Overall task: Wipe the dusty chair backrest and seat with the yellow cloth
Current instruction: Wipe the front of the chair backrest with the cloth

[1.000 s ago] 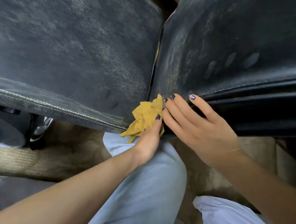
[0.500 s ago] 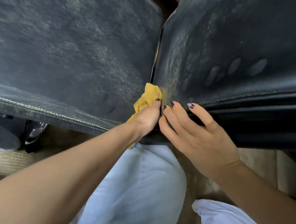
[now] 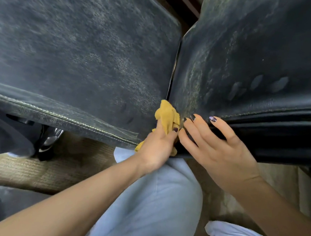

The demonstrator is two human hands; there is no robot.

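Two dusty black cushions (image 3: 81, 53) over tan carpet (image 3: 50, 170); left hand (image 3: 155, 148) tight around yellow cloth (image 3: 167, 113), right hand (image 3: 221, 154) flat.

1 wide-angle camera, worn on the person's head, faces forward and steeply down from very close. A dusty black leather chair panel (image 3: 81, 53) fills the upper left, a second dusty black panel (image 3: 261, 52) the upper right; the lens bows their near edges. The narrow gap between them runs up the middle. Where that gap meets the near edges, at frame centre, sit the left hand (image 3: 155, 150) gripping a crumpled yellow cloth (image 3: 167, 113) and the flat right hand (image 3: 218, 148). Pale blue trousered knees (image 3: 152, 203) lie directly below the lens.
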